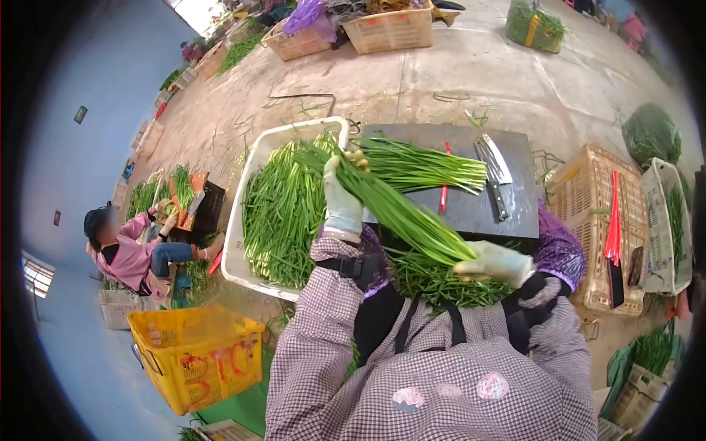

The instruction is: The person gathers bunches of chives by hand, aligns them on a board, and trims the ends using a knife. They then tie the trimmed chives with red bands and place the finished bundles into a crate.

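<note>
A long bunch of green chives [412, 213] slants between my two gloved hands. My left hand [343, 202] is closed around its leafy upper part, fingers partly hidden by the leaves. Lower right, my right hand [500, 264] grips the pale stem ends. Behind it, another bunch of chives [423, 165] lies on a dark board [523, 209], across a red strip [443, 197]. A knife with a black handle [499, 203] rests beside those stem ends, partly over a pronged metal piece [484, 151]. Loose greens [441, 287] lie close to my lap.
Left of the board is a white basket [234, 246] full of chives. A yellow crate [213, 367] stands lower left. An upturned tan crate [588, 287] at right carries red strips [613, 220]. A seated person [129, 250] handles greens at far left.
</note>
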Demonstrator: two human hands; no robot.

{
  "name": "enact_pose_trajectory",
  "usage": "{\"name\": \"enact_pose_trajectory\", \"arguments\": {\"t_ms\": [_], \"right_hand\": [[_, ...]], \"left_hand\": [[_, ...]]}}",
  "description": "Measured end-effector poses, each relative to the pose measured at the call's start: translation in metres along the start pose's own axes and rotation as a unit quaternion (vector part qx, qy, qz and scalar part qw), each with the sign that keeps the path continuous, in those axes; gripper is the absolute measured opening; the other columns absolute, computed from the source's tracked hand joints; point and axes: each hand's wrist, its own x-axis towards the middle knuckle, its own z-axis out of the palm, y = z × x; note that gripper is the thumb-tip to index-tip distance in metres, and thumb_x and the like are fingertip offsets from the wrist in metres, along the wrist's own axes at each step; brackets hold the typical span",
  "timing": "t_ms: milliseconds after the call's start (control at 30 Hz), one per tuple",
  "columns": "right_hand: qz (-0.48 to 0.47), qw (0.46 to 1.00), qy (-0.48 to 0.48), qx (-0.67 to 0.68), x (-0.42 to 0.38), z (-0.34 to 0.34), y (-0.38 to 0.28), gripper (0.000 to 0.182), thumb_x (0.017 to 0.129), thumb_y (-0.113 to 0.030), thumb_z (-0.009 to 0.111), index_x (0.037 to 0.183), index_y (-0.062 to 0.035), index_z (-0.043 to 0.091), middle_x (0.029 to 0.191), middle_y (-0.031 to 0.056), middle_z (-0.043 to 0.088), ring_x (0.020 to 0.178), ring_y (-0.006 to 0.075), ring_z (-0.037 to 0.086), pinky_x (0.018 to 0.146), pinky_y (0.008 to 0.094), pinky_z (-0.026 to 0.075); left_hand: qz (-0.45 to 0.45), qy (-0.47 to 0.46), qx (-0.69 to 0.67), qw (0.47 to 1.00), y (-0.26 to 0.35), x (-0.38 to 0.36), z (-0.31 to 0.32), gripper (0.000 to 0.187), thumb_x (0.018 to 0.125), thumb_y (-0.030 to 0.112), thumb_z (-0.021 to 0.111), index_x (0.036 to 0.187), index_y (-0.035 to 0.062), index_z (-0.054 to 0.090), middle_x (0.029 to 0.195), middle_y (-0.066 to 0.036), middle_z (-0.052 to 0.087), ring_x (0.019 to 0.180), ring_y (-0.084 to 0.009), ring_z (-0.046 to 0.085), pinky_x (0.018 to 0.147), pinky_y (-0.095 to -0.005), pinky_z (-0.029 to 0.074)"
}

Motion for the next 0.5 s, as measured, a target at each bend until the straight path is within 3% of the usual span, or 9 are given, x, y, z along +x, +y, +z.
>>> {"name": "enact_pose_trajectory", "arguments": {"t_ms": [33, 100, 133, 200, 267, 367, 433, 467, 500], "right_hand": [[-0.072, 0.985, 0.067, -0.139, -0.016, -0.006, -0.001, 0.047, 0.100, -0.036, 0.072, 0.132, -0.0032, 0.061, 0.101, 0.0126, 0.076, 0.074, 0.0250, 0.070, 0.070, 0.0380, 0.057], [0.152, 0.899, 0.117, -0.395, -0.058, -0.025, -0.024, 0.043, 0.096, -0.036, 0.075, 0.124, -0.0045, 0.066, 0.096, 0.0200, 0.075, 0.088, 0.0370, 0.073, 0.083, 0.0436, 0.056], [0.126, 0.922, 0.107, -0.350, -0.081, -0.031, -0.055, 0.043, 0.096, -0.038, 0.074, 0.122, -0.0044, 0.066, 0.098, 0.0225, 0.074, 0.092, 0.0395, 0.072, 0.083, 0.0445, 0.056], [0.057, 0.950, 0.096, -0.291, -0.104, -0.039, -0.059, 0.047, 0.094, -0.042, 0.074, 0.120, -0.0038, 0.068, 0.096, 0.0250, 0.073, 0.096, 0.0422, 0.072, 0.083, 0.0471, 0.056], [0.138, 0.897, 0.069, -0.415, -0.119, -0.052, -0.048, 0.044, 0.092, -0.038, 0.077, 0.119, -0.0043, 0.068, 0.096, 0.0241, 0.073, 0.093, 0.0414, 0.072, 0.083, 0.0483, 0.056], [0.133, 0.904, 0.081, -0.398, -0.142, -0.073, -0.064, 0.040, 0.091, -0.035, 0.078, 0.117, -0.0067, 0.068, 0.098, 0.0221, 0.074, 0.093, 0.0431, 0.071, 0.083, 0.0488, 0.056], [0.139, 0.896, 0.083, -0.413, -0.150, -0.081, -0.100, 0.038, 0.091, -0.034, 0.078, 0.120, -0.0114, 0.067, 0.096, 0.0191, 0.074, 0.091, 0.0430, 0.071, 0.081, 0.0481, 0.056], [0.141, 0.895, 0.095, -0.413, -0.153, -0.081, -0.123, 0.042, 0.091, -0.034, 0.078, 0.125, -0.0121, 0.066, 0.096, 0.0197, 0.074, 0.090, 0.0408, 0.072, 0.080, 0.0461, 0.056], [0.142, 0.895, 0.101, -0.411, -0.154, -0.078, -0.141, 0.046, 0.091, -0.034, 0.077, 0.131, -0.0127, 0.066, 0.097, 0.0204, 0.074, 0.088, 0.0386, 0.073, 0.079, 0.0442, 0.057]], "left_hand": [[-0.009, 0.039, 0.048, 0.998, 0.008, -0.005, -0.004, 0.041, 0.107, 0.044, 0.051, 0.113, 0.0070, 0.069, 0.110, -0.010, 0.074, 0.093, -0.0228, 0.067, 0.085, -0.0373, 0.055], [0.025, 0.160, 0.176, 0.971, 0.014, 0.009, -0.039, 0.057, 0.106, 0.049, 0.058, 0.149, 0.0123, 0.054, 0.142, -0.009, 0.060, 0.113, -0.0219, 0.061, 0.096, -0.0428, 0.051], [0.055, 0.180, 0.157, 0.970, 0.016, 0.010, -0.050, 0.065, 0.105, 0.049, 0.061, 0.157, 0.0146, 0.045, 0.152, -0.008, 0.053, 0.118, -0.0211, 0.059, 0.100, -0.0433, 0.048], [0.049, 0.206, 0.219, 0.952, 0.031, -0.005, -0.036, 0.063, 0.105, 0.039, 0.065, 0.157, 0.0117, 0.043, 0.149, -0.008, 0.054, 0.113, -0.0178, 0.060, 0.091, -0.0368, 0.048], [0.026, 0.226, 0.243, 0.943, 0.041, -0.032, 0.008, 0.054, 0.107, 0.028, 0.063, 0.155, 0.0108, 0.046, 0.138, -0.008, 0.060, 0.100, -0.0154, 0.062, 0.088, -0.0315, 0.050], [0.130, 0.046, 0.281, 0.950, 0.015, -0.043, -0.001, 0.028, 0.108, 0.024, 0.060, 0.124, 0.0030, 0.070, 0.105, -0.004, 0.069, 0.090, -0.0135, 0.061, 0.090, -0.0313, 0.049], [0.047, -0.175, 0.262, 0.948, 0.012, -0.084, 0.041, 0.034, 0.109, 0.025, 0.051, 0.104, 0.0012, 0.075, 0.099, -0.009, 0.074, 0.090, -0.0172, 0.066, 0.089, -0.0330, 0.052], [-0.130, -0.288, 0.169, 0.934, -0.001, -0.107, 0.047, 0.036, 0.109, 0.024, 0.050, 0.101, -0.0001, 0.076, 0.100, -0.012, 0.076, 0.085, -0.0196, 0.069, 0.085, -0.0341, 0.055], [-0.167, -0.418, 0.199, 0.871, -0.006, -0.136, 0.063, 0.037, 0.108, 0.026, 0.052, 0.104, -0.0012, 0.076, 0.103, -0.013, 0.078, 0.083, -0.0206, 0.072, 0.082, -0.0345, 0.058]]}}
